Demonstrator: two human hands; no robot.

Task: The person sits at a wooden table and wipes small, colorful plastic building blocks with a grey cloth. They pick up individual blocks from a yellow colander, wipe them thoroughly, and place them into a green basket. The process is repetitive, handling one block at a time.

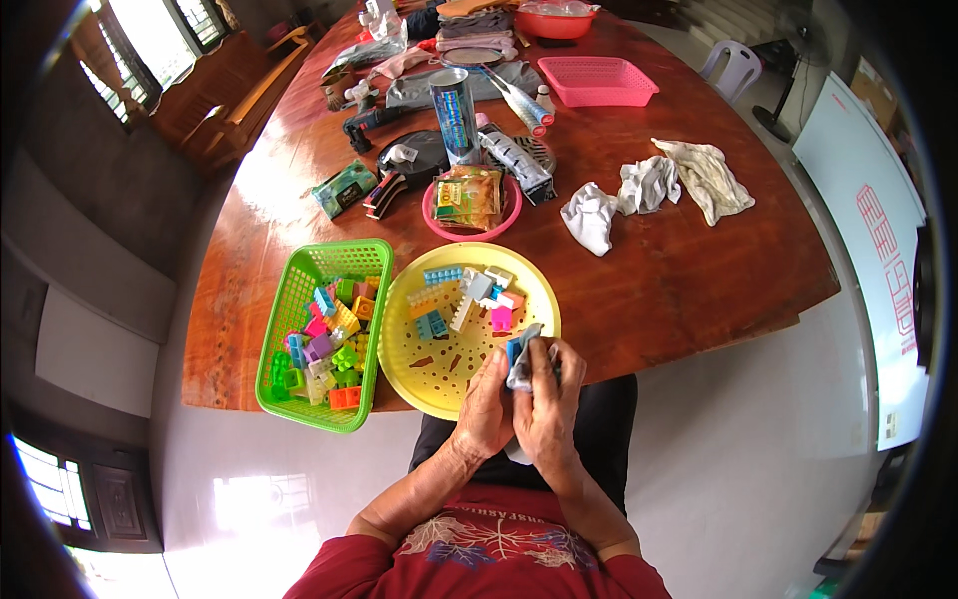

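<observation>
Close to my body, my left hand (483,407) grips a blue toy building block (513,351) by its side. My right hand (549,409) is closed round a grey cloth (523,369) and presses it against the block. Fingers and cloth hide most of the block. Just beyond my hands lies a round yellow perforated tray (419,371) with several toy blocks on it, among them a pink block (501,317) and a light blue block (431,325). Left of it, a green basket (383,262) holds many coloured blocks.
Behind the yellow tray stands a pink bowl (435,226) with food packets, and a tall can (455,118). White cloths (589,218) lie to the right on the wooden table (689,299). Farther back are a pink basket (599,80), a drill (369,125) and folded clothes (477,30).
</observation>
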